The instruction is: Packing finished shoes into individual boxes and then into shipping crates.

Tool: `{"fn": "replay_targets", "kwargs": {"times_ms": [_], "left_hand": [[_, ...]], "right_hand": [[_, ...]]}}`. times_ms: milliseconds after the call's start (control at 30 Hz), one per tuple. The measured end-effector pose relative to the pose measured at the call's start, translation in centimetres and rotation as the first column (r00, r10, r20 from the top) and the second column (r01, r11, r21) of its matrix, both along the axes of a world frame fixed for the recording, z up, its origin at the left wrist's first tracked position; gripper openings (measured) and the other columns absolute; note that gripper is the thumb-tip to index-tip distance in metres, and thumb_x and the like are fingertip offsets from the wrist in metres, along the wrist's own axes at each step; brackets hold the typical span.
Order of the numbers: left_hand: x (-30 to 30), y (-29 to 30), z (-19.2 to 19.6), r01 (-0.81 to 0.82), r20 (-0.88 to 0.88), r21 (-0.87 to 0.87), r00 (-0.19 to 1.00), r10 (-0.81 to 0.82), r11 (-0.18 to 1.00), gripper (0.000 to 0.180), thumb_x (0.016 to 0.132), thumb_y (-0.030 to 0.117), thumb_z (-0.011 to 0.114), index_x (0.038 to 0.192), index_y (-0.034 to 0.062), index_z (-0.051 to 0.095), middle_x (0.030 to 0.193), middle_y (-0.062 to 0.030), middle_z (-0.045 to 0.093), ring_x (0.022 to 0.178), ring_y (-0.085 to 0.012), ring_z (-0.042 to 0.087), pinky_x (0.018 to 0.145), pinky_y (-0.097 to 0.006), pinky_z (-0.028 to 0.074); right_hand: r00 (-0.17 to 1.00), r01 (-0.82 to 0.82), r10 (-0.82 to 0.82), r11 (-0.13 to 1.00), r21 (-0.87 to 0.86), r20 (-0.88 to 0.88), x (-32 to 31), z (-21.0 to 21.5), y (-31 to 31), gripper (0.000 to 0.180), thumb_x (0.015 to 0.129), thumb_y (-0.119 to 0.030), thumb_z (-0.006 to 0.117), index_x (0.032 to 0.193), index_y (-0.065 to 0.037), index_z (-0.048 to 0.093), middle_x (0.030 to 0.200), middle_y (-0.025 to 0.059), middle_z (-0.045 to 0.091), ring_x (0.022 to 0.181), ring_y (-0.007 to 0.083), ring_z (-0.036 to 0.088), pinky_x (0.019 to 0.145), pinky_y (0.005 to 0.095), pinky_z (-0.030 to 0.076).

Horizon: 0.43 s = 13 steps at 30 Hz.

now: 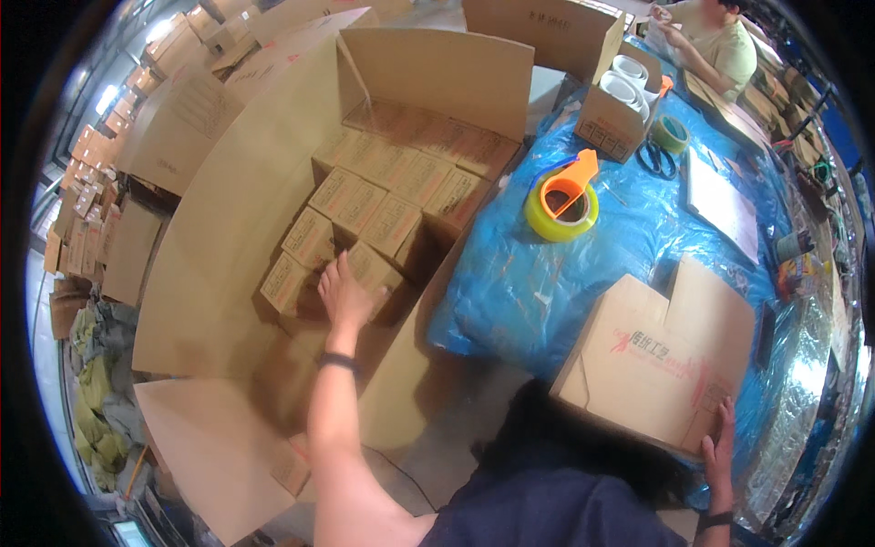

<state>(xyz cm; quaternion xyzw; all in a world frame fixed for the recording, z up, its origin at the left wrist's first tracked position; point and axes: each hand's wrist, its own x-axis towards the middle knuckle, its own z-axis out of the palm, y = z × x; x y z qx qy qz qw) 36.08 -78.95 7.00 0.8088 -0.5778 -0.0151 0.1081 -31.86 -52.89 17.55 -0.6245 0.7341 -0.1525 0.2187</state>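
Note:
A large open carton point(205, 273) stands in front of me with rows of small brown cardboard boxes point(350, 202) inside. My left hand point(346, 294) reaches down into it, thumb and fingers apart around the near end of one small box point(372, 266). On the right, an open-topped cardboard box point(652, 351) with red and dark print leans over the edge of a blue-covered table. Against its lower right corner is my right hand point(720, 444), fingers along the side, gripping it; its contents are out of sight.
The blue plastic-covered table point(497, 273) carries a yellow tape roll point(583, 219) on an orange dispenser, a greenish tape roll point(670, 134), papers point(720, 205) and a carton of white rolls point(612, 123). Another person point(715, 50) works at the far right. Stacked cartons point(178, 137) line the left.

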Motion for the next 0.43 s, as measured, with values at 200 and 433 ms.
{"fn": "replay_targets", "kwargs": {"times_ms": [200, 433], "left_hand": [[0.8, -1.5, -3.1, -0.145, -0.078, -0.018, 0.987, 0.143, 0.989, 0.106, 0.066, 0.042, 0.088, 0.149, 0.0021, 0.034, 0.142, -0.0187, 0.046, 0.135, -0.0367, 0.039, 0.115, -0.05, 0.028], [-4.5, -2.8, 2.4, 0.137, -0.026, -0.231, 0.989, -0.147, 0.963, 0.111, 0.078, 0.051, 0.078, 0.159, 0.0074, 0.017, 0.162, -0.0133, 0.025, 0.149, -0.034, 0.025, 0.124, -0.056, 0.007]], "right_hand": [[1.0, 0.006, -0.006, 1.0, 0.011, -0.011, 1.1, 1.0, -0.6, 0.067, 0.085, -0.013, 0.052, 0.15, -0.005, 0.037, 0.162, 0.0162, 0.028, 0.152, 0.0328, 0.022, 0.125, 0.0435, 0.015], [0.998, -0.048, 0.048, 0.999, -0.001, -0.04, 0.1, 0.4, 0.3, 0.07, 0.085, -0.009, 0.054, 0.152, -0.005, 0.034, 0.164, 0.0157, 0.022, 0.153, 0.0337, 0.019, 0.125, 0.0439, 0.015]]}}
